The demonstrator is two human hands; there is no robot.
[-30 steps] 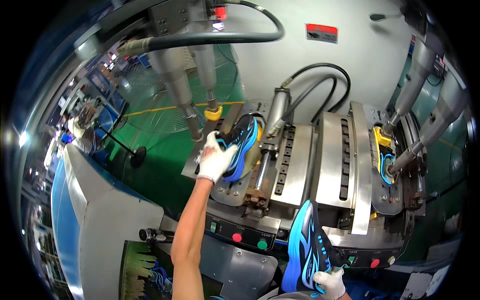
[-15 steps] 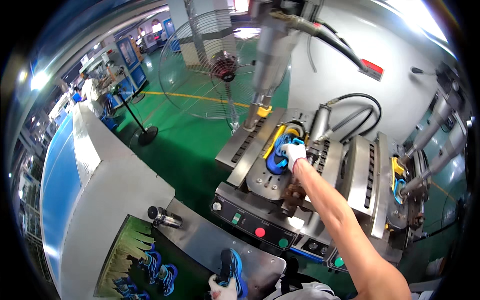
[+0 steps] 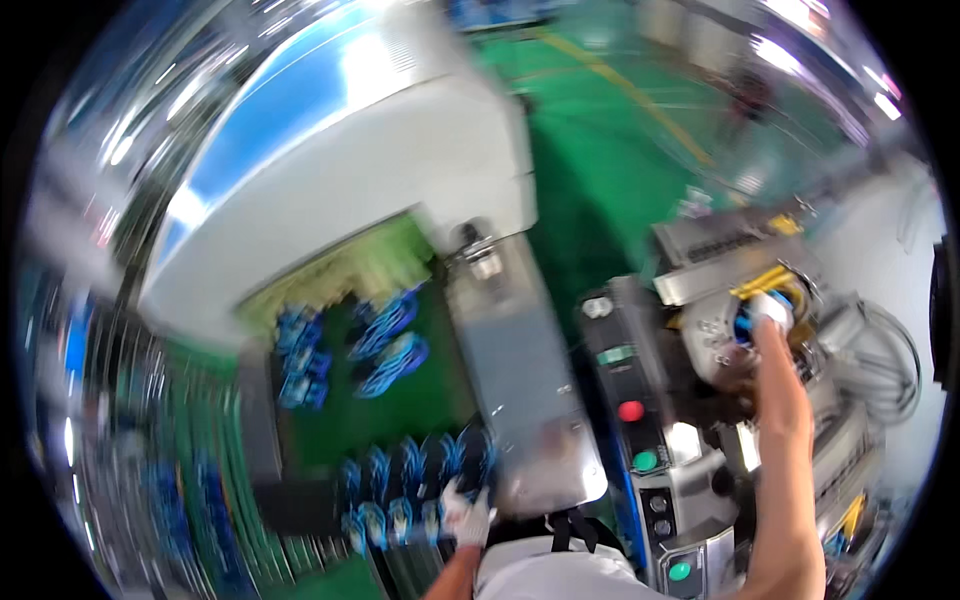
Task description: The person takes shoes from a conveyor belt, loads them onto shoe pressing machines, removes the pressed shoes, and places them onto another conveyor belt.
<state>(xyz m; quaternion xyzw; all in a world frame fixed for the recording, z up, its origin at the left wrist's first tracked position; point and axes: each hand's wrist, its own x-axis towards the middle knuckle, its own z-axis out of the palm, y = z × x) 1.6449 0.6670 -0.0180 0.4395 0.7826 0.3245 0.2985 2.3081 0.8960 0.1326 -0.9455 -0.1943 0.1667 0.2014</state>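
My right hand (image 3: 771, 312), in a white glove, reaches far right into a metal press (image 3: 712, 338). Its fingers close on a blue shoe (image 3: 742, 322) lying there, mostly covered by the hand. My left hand (image 3: 468, 514), also in a white glove, is low in the middle with its fingers apart and nothing visible in them. It is at the near end of a dark shoe with blue edging (image 3: 476, 452), last on the right in a row of similar shoes (image 3: 408, 470). Motion blurs the view, so whether the left hand touches that shoe is unclear.
More blue shoes (image 3: 388, 345) lie on a green belt before a fringed opening (image 3: 345, 262) in a white-and-blue housing (image 3: 350, 170). A metal plate (image 3: 525, 350) carries a dark-topped metal cylinder (image 3: 478, 248). A button panel (image 3: 628, 400) fronts the press. Hoses (image 3: 905, 350) curve behind.
The view has swung left, bringing the belt and shoe row in. My left hand's fingers, earlier around a shoe at the plate's edge, have spread. My right hand stays at the blue shoe.
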